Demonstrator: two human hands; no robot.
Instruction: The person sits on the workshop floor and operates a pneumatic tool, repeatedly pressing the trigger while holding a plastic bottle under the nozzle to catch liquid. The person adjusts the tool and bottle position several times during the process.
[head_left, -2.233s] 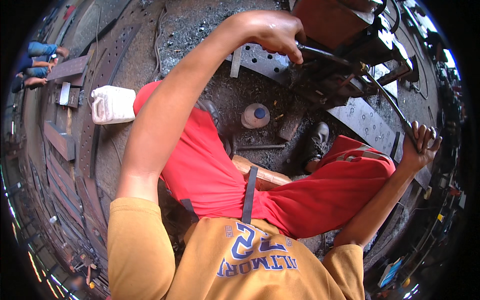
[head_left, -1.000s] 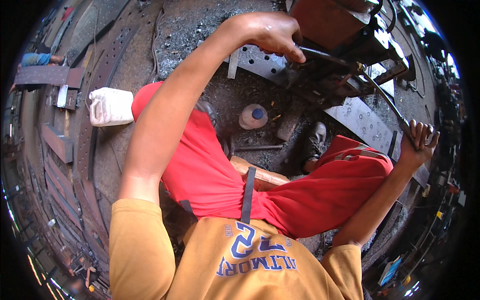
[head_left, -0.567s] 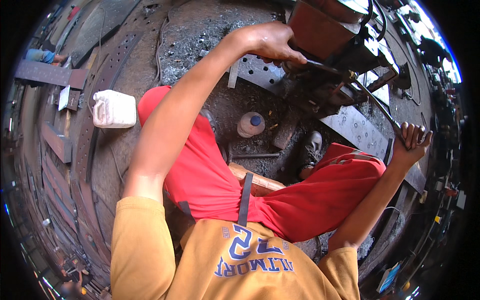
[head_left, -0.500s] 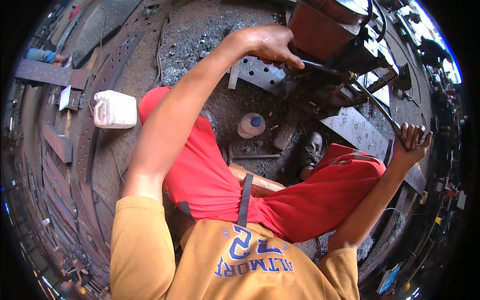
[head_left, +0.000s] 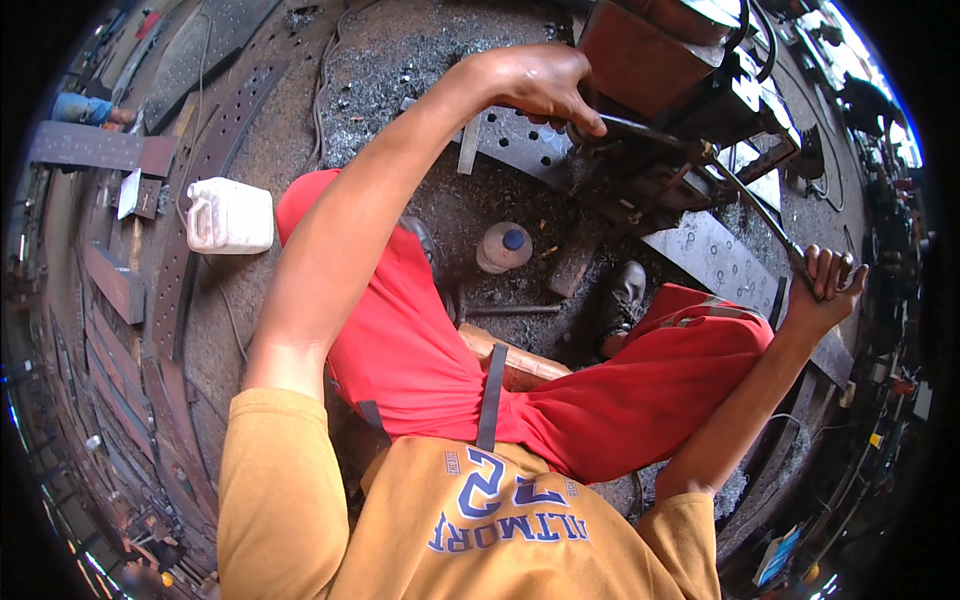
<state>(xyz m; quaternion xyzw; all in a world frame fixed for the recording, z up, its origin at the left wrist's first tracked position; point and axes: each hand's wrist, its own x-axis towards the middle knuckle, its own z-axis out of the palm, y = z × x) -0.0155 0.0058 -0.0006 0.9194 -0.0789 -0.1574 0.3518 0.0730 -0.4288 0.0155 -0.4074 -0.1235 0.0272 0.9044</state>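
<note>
My left hand (head_left: 550, 82) is closed around the end of a metal lever (head_left: 640, 131) on a dark machine with a reddish-brown housing (head_left: 640, 60), which looks like a portable drill. My right hand (head_left: 828, 285), farther right and nearer to me, has its fingers wrapped round the end of a second long lever (head_left: 757, 208). Both levers meet at a hub (head_left: 702, 153) on the machine's near side. Below the machine lies a steel plate (head_left: 715, 250) with ring-shaped marks. A plate with drilled holes (head_left: 515, 143) lies under my left forearm's wrist end.
A white jerrycan (head_left: 230, 216) stands left of my knee. Between my feet is a clear bottle with a blue cap (head_left: 503, 247), beside a metal bar (head_left: 515, 310). Metal shavings litter the floor. Drilled steel plates (head_left: 225, 140) lie at left, where another person's hand (head_left: 122, 117) shows.
Both hands keep their hold on the levers, with hardly any movement. The view has shifted very slightly.
</note>
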